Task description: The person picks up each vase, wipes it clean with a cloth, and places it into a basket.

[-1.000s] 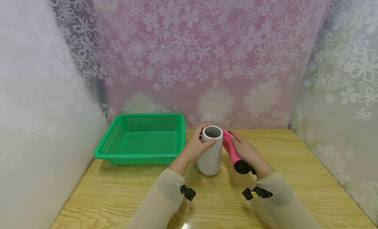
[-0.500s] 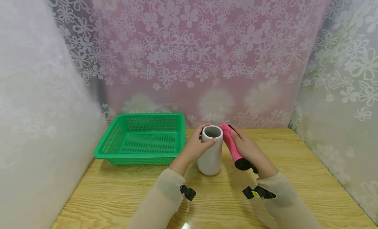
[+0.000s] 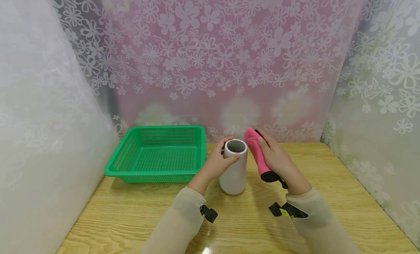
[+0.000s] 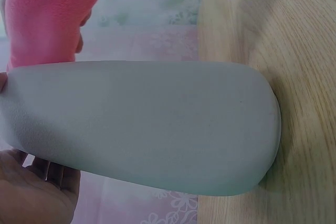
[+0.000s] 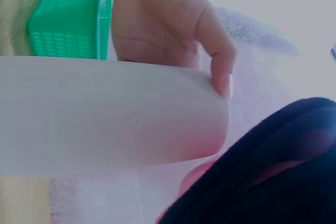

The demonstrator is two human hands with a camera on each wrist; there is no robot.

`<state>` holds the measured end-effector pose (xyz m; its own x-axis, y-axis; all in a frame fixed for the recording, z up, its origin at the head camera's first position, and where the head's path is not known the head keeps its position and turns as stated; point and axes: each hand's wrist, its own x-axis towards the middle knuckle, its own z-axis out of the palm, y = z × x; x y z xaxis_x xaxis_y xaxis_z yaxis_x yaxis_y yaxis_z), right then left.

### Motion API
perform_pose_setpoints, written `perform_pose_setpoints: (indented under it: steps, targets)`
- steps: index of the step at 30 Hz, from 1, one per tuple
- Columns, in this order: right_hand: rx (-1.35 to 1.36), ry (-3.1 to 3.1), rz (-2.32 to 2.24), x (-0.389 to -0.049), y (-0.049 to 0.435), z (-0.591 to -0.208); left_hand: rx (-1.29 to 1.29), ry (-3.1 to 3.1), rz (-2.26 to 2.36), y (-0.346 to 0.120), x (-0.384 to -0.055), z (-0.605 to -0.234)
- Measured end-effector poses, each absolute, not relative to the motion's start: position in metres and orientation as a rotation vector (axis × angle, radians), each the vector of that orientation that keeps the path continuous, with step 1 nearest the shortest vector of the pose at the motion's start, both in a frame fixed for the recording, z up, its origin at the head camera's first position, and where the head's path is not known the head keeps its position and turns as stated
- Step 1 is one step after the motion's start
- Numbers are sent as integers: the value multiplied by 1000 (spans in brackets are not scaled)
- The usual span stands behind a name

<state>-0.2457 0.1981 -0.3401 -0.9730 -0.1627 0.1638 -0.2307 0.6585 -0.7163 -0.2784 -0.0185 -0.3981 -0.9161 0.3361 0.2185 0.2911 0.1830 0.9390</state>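
Observation:
A tall white vase (image 3: pixel 233 175), narrower at its open mouth, stands upright on the table. My left hand (image 3: pixel 216 163) grips it near the top, thumb at the front just below the rim and fingers round the far side. In my right hand (image 3: pixel 278 160) is a soft pink cloth item (image 3: pixel 256 152) with a black end, raised just right of the vase mouth. The left wrist view shows the vase wall (image 4: pixel 147 124) close up, with the pink fabric (image 4: pixel 50 22) beyond it. Black folded fabric (image 5: pixel 262 177) fills a corner of the right wrist view.
To the left of the vase sits a green perforated plastic basket (image 3: pixel 157 176) with nothing in it. The wooden table (image 3: pixel 334 195) reaches back to a pink flowered curtain (image 3: pixel 213 64). Pale curtains hang at both sides.
My right hand has risen with the pink and black cloth item along the vase's right side, to above rim level. My left hand and the vase stay in place.

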Motion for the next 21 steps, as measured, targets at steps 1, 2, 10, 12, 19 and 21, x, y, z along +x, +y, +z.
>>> perform_pose_setpoints:
  steps: [1,2,10,12,19,21]
  targets:
    - [340,-2769,1226,-245,197,-339,633,2385,1882,-19,-278,-398]
    - [351,-2757,1233,-244,197,-337,631,2385,1883,-19,-278,-398]
    - [419,-2645,1267,-242,190,-334,630,2402,1865,-19,-278,-398]
    - [440,-2605,1258,-243,188,-335,638,2404,1862,-19,-278,-398]
    - [549,-2402,1201,-252,179,-349,646,2401,1866,-19,-278,-398]
    - [566,-2332,1147,-253,175,-355,644,2402,1866,-19,-278,-397]
